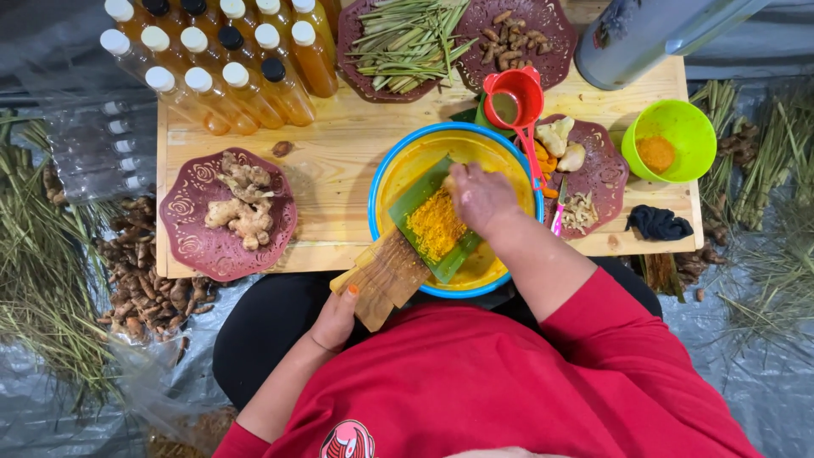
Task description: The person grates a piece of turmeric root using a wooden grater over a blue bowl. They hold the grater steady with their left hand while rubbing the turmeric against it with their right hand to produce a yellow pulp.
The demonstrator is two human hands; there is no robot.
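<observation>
A wooden grater board (386, 276) was seen slanted into a yellow basin with a blue rim (392, 165), which stood at the near edge of the wooden tabletop (339, 153). The board's lower end was gripped by the left hand (337, 318), its fingers wrapped around the wood. A strip of green leaf (424, 191) was laid over the board inside the basin, and a heap of orange-yellow grated pulp (435, 225) was gathered on it. The right hand (482, 197) was pressed down on the upper part of the board, fingers curled together — what was pinched beneath them could not be told.

Just right of the basin a red funnel-shaped scoop (514, 102) was propped, and beyond it a maroon plate of cut roots (602, 174) and a green bowl of orange powder (674, 140) were set. Left of the basin a maroon plate of ginger (229, 212) was placed; behind that — at the far left — capped bottles of amber liquid (229, 68) were lined up
</observation>
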